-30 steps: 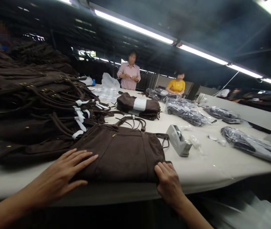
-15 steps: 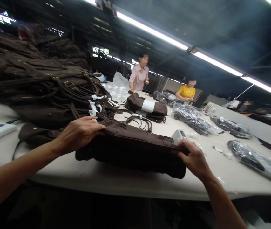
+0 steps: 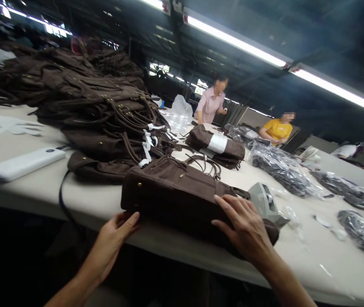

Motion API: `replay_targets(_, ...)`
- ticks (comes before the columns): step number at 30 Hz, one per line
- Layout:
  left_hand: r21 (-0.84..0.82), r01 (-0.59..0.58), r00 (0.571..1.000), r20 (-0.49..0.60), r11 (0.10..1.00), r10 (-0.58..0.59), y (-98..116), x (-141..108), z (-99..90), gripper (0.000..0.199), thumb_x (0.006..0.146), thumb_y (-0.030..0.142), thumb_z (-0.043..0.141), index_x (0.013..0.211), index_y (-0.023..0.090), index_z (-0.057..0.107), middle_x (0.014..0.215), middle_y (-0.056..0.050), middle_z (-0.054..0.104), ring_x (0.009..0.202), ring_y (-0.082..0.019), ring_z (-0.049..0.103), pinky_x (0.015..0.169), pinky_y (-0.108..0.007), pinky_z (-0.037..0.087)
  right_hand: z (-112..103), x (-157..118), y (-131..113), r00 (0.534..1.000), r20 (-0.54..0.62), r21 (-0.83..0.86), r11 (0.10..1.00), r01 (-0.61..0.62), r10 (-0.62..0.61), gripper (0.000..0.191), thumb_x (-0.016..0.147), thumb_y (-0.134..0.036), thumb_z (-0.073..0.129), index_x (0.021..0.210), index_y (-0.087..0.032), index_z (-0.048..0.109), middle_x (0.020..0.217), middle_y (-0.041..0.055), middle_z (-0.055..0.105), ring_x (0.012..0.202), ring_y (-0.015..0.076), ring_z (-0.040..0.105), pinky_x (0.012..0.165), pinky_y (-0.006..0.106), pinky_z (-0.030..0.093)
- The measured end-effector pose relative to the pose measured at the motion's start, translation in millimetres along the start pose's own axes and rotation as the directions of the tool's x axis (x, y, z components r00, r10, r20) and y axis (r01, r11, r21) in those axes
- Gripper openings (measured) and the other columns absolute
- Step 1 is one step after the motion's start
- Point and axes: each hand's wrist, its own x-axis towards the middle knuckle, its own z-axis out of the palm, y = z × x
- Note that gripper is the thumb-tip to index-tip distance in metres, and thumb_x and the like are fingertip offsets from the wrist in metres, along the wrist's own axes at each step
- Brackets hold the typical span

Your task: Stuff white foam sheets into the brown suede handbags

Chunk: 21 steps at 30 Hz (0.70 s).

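Observation:
A dark brown bag lies tilted at the table's front edge, its base with a brass stud facing me. At its lower left corner is my left hand, thumb out and fingertips partly hidden by the bag's edge; no fold of it shows in the grip. My right hand rests on the bag's right part, fingers spread and thumb apart. The bag's handles lie behind it. Just right of the bag stands a grey tape dispenser.
Brown bags are heaped at the left, near a white device and white gloves. Behind lies a bag with a white wrap. Plastic-wrapped bags line the right. Two people stand across the table.
My left hand has left the bag's upper edge and moved down to its lower corner. My right hand has opened and shifted onto the bag's face. The bag has tipped, and the view has swung left.

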Motion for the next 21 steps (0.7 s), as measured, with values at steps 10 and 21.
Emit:
replay_targets(10, -0.076, 0.042, 0.999, -0.003, 0.996, -0.042, 13, 18, 11.6, 0.052, 0.054, 0.062, 0.081, 0.077, 0.017, 0.066, 0.068, -0.002, 0.064, 0.061, -0.015, 0.057, 0.052, -0.025, 0.047, 23, 62, -48, 0.992, 0.018, -0.016, 0.992, 0.122, -0.121, 0.005, 0.093, -0.016, 0.057, 0.089, -0.020, 0.058, 0.086, 0.0049, 0.060, 0.079, 0.0202, 0.052, 0.068, 0.033, 0.040)
replay_targets(21, 0.568, -0.694, 0.635, 0.192, 0.443, 0.748, 31, 20, -16.3, 0.020, 0.080, 0.043, 0.067, 0.089, 0.025, 0.066, 0.112, -0.006, 0.065, 0.109, -0.027, 0.060, 0.101, -0.042, 0.045, 28, 70, -32, 0.998, 0.047, 0.218, 0.976, 0.021, -0.032, 0.014, 0.087, -0.023, 0.069, 0.083, -0.020, 0.055, 0.083, 0.0002, 0.059, 0.075, 0.0150, 0.054, 0.066, 0.027, 0.038)
